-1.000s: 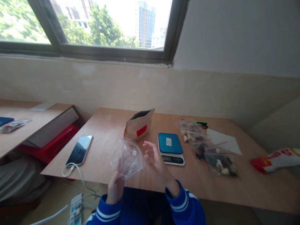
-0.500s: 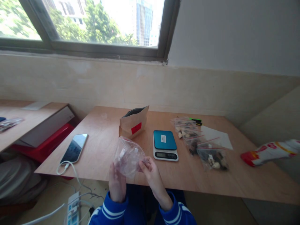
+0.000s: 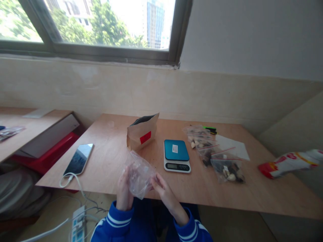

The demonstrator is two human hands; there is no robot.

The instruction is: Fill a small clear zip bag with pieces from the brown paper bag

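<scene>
A clear zip-lock plastic bag [image 3: 140, 177] is held up between my two hands over the table's front edge. It looks thin and crumpled, with nothing visible inside. My left hand [image 3: 124, 190] supports its left side, the fingers partly hidden by the plastic. At the right edge, my right hand [image 3: 164, 192] pinches the bag between thumb and fingers. Beyond the bag stands an open brown paper pouch [image 3: 142, 136] with a red label. To the right of the pouch lies a kitchen scale [image 3: 176, 155] with a blue plate and a small display.
Several filled zip bags [image 3: 228, 169] lie right of the scale, beside a white paper sheet [image 3: 233, 147] and a green-and-black tool [image 3: 210, 129]. A red-and-white bottle [image 3: 290, 163] is at the far right. On the left, a phone [image 3: 78, 159] has a charging cable attached.
The bag has dropped slightly and turned between my hands, its shape now more bunched. My left hand has shifted a little up along its side. The view has moved slightly.
</scene>
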